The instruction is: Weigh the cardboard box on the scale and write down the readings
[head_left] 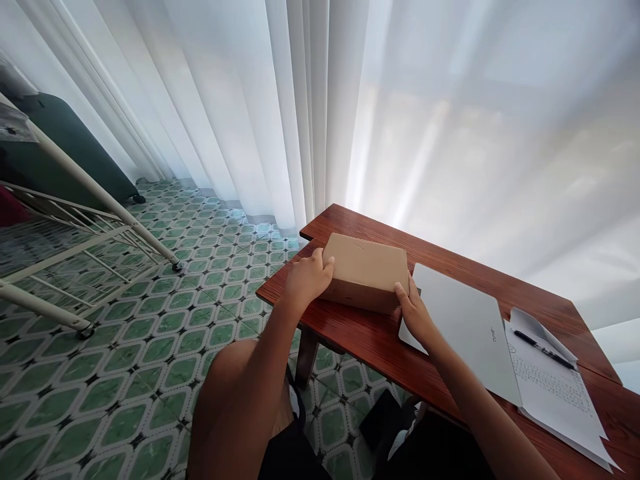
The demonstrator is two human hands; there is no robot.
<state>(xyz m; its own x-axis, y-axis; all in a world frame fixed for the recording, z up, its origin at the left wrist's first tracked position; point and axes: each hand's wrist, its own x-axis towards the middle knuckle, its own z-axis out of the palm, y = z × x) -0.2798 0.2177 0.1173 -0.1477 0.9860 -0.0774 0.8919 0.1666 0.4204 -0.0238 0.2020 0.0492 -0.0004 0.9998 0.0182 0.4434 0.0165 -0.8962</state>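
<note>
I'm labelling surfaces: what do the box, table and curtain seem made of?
Box: likely cardboard, plain matt brown with folded edges.
Table: probably varnished wood, given its reddish-brown grain and slight sheen.
Curtain: thin white fabric, since it hangs in folds and lets light through; the fibre can't be told.

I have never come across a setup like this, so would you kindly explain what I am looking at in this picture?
There is no machine here: a camera worn on a person's head looks forward and down at their own bare hands. The left hand and right hand hold a cardboard box at its two ends, near the left end of a reddish wooden table. To the box's right lies a shut silver laptop, then handwritten papers with a pen on top. Behind hangs a white curtain.
</note>
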